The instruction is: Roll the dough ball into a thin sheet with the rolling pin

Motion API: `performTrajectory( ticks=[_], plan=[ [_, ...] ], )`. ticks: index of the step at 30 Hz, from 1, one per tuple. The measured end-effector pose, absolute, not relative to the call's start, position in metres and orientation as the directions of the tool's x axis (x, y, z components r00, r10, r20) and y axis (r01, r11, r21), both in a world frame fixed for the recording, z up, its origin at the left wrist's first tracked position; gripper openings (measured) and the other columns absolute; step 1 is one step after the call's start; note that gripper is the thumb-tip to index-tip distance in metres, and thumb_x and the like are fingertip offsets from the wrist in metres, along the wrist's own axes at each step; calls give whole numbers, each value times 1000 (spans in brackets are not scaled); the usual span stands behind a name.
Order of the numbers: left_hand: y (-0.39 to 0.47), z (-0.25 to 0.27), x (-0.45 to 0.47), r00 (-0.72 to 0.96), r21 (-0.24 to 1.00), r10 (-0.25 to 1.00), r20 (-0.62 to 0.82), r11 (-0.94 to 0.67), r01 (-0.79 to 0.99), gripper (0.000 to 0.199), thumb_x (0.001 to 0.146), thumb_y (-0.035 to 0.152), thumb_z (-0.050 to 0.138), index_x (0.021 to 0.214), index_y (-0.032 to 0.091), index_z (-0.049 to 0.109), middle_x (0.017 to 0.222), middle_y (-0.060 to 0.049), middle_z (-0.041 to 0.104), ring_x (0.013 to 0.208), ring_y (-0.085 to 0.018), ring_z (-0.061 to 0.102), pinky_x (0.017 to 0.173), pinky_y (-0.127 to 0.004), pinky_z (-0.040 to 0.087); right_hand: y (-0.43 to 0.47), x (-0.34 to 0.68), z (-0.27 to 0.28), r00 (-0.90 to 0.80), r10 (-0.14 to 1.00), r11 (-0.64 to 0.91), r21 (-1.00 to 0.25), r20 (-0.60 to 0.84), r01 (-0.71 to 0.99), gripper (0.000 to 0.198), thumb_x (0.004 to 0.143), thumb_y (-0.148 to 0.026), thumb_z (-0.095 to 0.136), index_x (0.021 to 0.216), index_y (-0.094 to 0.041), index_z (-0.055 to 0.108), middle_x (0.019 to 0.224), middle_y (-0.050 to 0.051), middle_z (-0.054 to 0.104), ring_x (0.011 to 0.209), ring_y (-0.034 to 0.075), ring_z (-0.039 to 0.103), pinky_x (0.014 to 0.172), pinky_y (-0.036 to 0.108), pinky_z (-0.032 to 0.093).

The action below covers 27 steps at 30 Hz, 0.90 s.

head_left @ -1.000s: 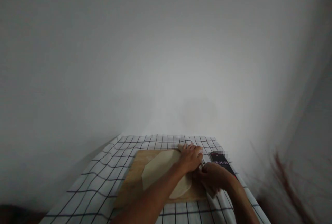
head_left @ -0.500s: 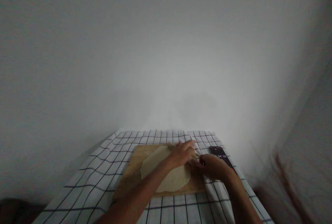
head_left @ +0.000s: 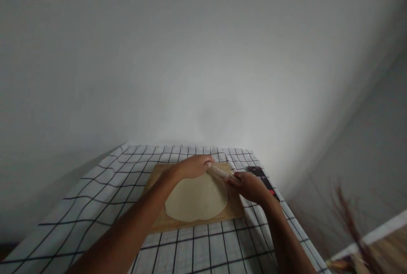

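Observation:
A flat, pale sheet of dough lies on a wooden board. Across its far right part runs a light rolling pin, slanting down toward the right. My left hand is closed round the pin's far left end, above the dough's far edge. My right hand wraps the near right end, beyond the board's right side. The underside of the pin, where it meets the dough, is hidden from me.
A black phone with a lit timer lies right of the board, close to my right hand. White checked cloth covers the table. A pale wall rises behind it. Blurred brown twigs stand at the right.
My left hand has gone from lying across the pin with fingers stretched to gripping its far left end. More of the pin and dough shows. The view has shifted and tilted slightly.

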<state>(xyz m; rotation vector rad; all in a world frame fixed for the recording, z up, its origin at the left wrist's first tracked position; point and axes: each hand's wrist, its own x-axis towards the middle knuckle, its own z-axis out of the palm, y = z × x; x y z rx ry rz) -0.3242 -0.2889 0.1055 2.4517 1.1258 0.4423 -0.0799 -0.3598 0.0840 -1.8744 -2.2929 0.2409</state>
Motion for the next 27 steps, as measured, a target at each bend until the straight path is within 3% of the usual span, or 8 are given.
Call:
performTrajectory(
  ticks=[4, 9, 12, 17, 21, 27],
  plan=[
    [-297, 127, -324, 659, 478, 744, 113, -622, 620, 38, 93, 25, 40, 119, 20, 67, 122, -6, 69, 112, -22, 63, 95, -32, 46, -360, -73, 110, -197, 980, 198, -284, 34, 938, 54, 95, -64, 41, 76, -19, 63, 71, 2, 64, 65, 14, 56, 60, 25, 32],
    [-305, 138, -322, 707, 490, 702, 85, -648, 584, 35, 88, 21, 45, 111, 19, 71, 111, -6, 74, 100, -20, 67, 83, -27, 48, -393, -66, 126, -293, 956, 280, -322, 9, 905, 47, 97, -57, 44, 75, -19, 60, 68, 0, 58, 63, 13, 52, 58, 23, 31],
    [-306, 136, -317, 715, 506, 692, 103, -655, 561, 35, 86, 21, 48, 114, 21, 71, 107, -5, 75, 95, -20, 68, 78, -25, 49, -434, -64, 103, -263, 964, 256, -358, 28, 898, 45, 100, -54, 37, 79, -20, 57, 69, -1, 57, 61, 13, 52, 56, 24, 32],
    [-299, 133, -311, 632, 508, 723, 279, -670, 541, 35, 87, 19, 46, 113, 21, 71, 114, -5, 73, 103, -20, 67, 88, -27, 48, -494, -69, 36, -68, 995, 91, -378, 75, 921, 41, 102, -53, 33, 94, -22, 58, 76, 4, 68, 68, 19, 64, 59, 26, 39],
    [-296, 118, -300, 571, 511, 725, 386, -683, 522, 35, 89, 19, 45, 114, 20, 70, 117, -6, 72, 106, -20, 66, 91, -28, 48, -510, -78, 7, -104, 969, 142, -162, 223, 976, 28, 102, -36, 38, 110, -22, 61, 86, 8, 73, 70, 20, 68, 59, 26, 46],
    [-298, 87, -276, 565, 516, 703, 432, -706, 484, 35, 92, 17, 40, 110, 17, 70, 114, -9, 72, 108, -21, 65, 94, -32, 48, -513, -67, 16, -502, 808, 419, 298, 307, 857, 32, 96, -12, 41, 120, -21, 61, 109, 16, 72, 62, 18, 68, 51, 25, 51]
  ],
)
